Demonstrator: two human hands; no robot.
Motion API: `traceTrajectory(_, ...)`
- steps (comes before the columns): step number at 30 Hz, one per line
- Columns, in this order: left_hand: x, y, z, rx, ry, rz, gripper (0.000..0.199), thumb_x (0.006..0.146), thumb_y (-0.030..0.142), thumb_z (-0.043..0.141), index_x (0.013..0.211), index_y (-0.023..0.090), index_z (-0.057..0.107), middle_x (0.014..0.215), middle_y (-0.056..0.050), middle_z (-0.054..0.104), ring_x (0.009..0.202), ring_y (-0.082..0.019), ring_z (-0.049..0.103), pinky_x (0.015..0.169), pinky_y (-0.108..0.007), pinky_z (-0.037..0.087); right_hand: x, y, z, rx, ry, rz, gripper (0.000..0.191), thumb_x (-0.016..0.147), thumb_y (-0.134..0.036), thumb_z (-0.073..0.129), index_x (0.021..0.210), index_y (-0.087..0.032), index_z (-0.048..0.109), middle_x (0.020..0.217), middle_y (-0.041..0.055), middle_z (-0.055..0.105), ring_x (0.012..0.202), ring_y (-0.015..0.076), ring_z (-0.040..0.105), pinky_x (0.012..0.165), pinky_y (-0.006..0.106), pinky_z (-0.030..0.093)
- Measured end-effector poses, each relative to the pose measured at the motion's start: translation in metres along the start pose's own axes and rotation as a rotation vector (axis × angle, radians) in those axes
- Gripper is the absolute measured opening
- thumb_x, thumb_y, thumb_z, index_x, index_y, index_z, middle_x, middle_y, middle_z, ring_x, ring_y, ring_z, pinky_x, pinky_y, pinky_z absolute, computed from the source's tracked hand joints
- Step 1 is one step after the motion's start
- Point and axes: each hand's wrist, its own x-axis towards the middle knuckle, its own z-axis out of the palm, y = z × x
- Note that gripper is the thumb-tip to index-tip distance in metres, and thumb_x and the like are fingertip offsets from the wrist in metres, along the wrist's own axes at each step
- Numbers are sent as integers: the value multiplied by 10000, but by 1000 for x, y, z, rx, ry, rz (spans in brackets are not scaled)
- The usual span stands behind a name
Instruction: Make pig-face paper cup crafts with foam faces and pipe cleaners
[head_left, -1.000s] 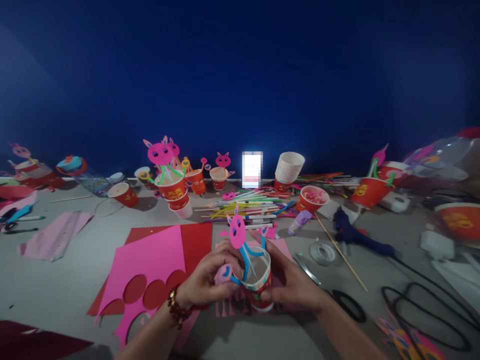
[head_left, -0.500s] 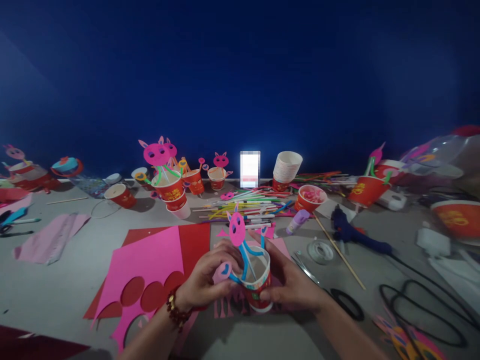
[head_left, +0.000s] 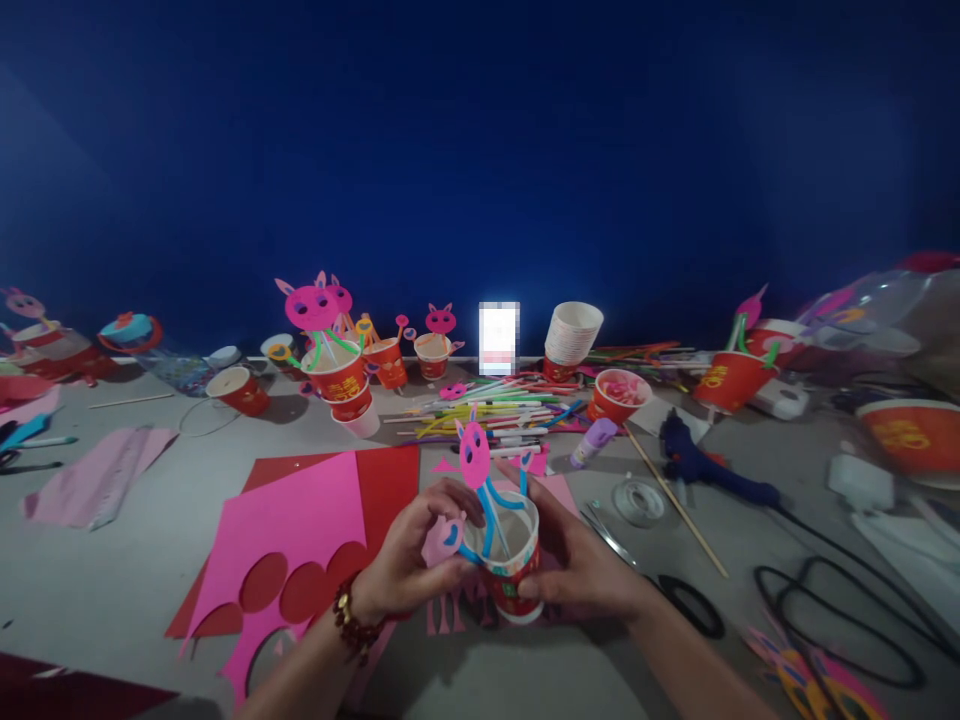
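A red paper cup [head_left: 517,590] with a white rim stands upright in front of me, tilted slightly if at all. My right hand [head_left: 581,565] is wrapped round its right side, thumb across the front. Out of the cup rises a pink paper animal face [head_left: 475,455] with ears, on a thin stick. Blue pipe cleaners [head_left: 489,530] bend out over the rim as arms. One carries a pink paper paw [head_left: 452,537] with a blue heart at the left, and my left hand [head_left: 409,545] closes round that paw between thumb and curled fingers. Its fingertips are partly hidden.
Pink craft sheet [head_left: 300,515] with round cut-outs lies left on red paper. Behind are pipe cleaners and markers [head_left: 487,412], finished animal cups [head_left: 341,375] and a cup stack [head_left: 574,335]. To the right are a glue stick [head_left: 594,443], tape roll [head_left: 637,502], glue gun [head_left: 709,470] and black cord [head_left: 840,600].
Almost nothing differs. The whole view has shifted very slightly, and both hands keep their places at the cup and the paw.
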Motion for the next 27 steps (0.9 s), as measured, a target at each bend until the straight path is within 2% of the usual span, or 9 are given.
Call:
traceTrajectory(5, 2, 2, -1, 105, -25, 13, 303, 906, 312, 656, 1186, 216, 590, 1057, -96, 646, 983, -231, 587, 823, -338, 473, 1, -1, -1, -66, 26, -35, 1058, 704, -368, 897, 1560, -335, 275, 1624, 89, 305, 1496, 287, 259, 1206, 476, 197)
traceTrajectory(12, 8, 7, 0, 107, -16, 25, 201, 915, 262, 644, 1108, 206, 647, 1015, -98, 649, 962, -231, 596, 827, -356, 494, 0, -2, 0, -83, 43, -29, 1077, 697, -396, 896, 1564, -337, 260, 1624, 78, 308, 1489, 279, 284, 1207, 467, 210)
traceTrajectory(21, 6, 5, 0, 69, -24, -22, 116, 901, 256, 665, 993, 204, 618, 1000, -73, 630, 962, -210, 578, 848, -328, 475, 1, -2, 0, -60, 47, -30, 1067, 701, -377, 897, 1562, -335, 268, 1624, 89, 310, 1486, 287, 292, 1203, 498, 211)
traceTrajectory(27, 4, 4, -1, 71, -28, -47, 116, 913, 274, 647, 1002, 210, 607, 1013, -68, 605, 969, -207, 570, 849, -319, 460, 0, -1, 1, -44, 47, -31, 1047, 706, -373, 895, 1555, -352, 282, 1595, 90, 363, 1479, 285, 311, 1197, 498, 228)
